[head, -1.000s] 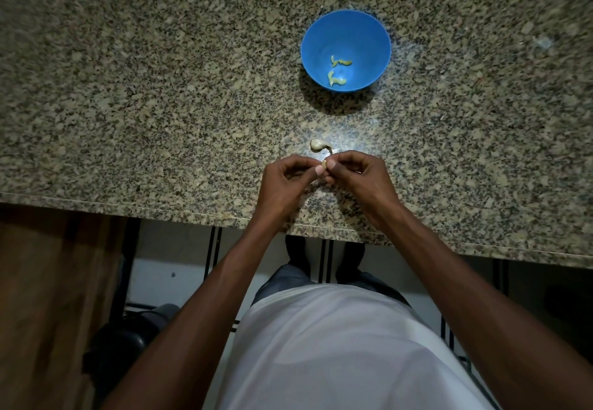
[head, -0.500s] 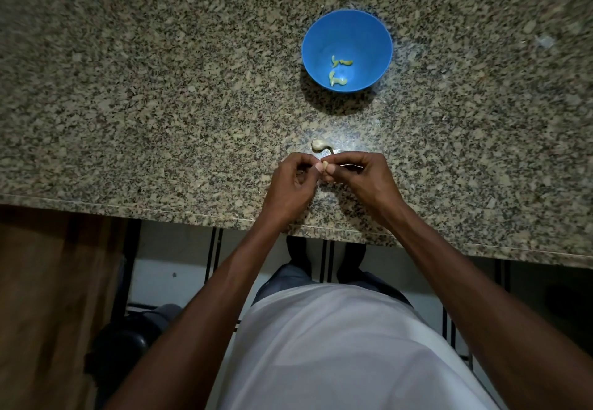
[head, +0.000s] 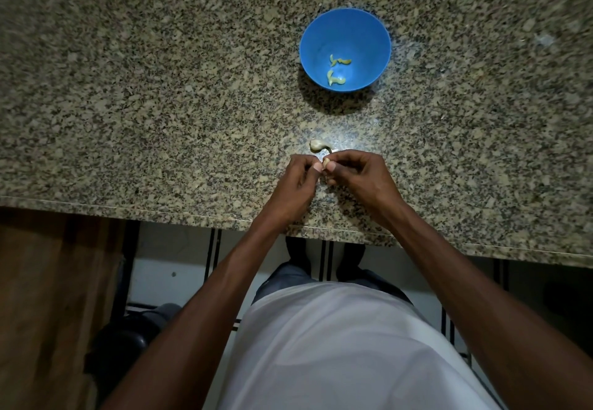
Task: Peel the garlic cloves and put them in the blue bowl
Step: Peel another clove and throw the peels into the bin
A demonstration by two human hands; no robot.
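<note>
Garlic work happens over a speckled granite countertop (head: 160, 88) that fills the upper half of the view, its front edge running across below the hands. Below that edge a white shirt (head: 337, 345) takes up the bottom middle, with a wooden surface (head: 48, 297) at the lower left.

On the stone, well beyond the hands, sits the blue bowl (head: 369, 34), in the same spot as a second ago. Inside it lie peeled cloves (head: 337, 69) in two small yellowish clusters, unchanged in number and place.

Both hands meet near the counter's front edge. The right hand (head: 362, 175) has its fingers curled, thumb and forefinger pinching a garlic clove (head: 326, 162). The left hand (head: 295, 181) is curled too, its thumb tip pressed against the same clove from the other side. Compared with a second ago the hands sit almost where they were; more of the pale clove now shows between the thumb tips.

Just beyond the fingertips, on the stone, lies a small pale piece of garlic (head: 316, 145) with a thin curled tail, not moved since before; whether it is a clove or loose skin I cannot tell.
</note>
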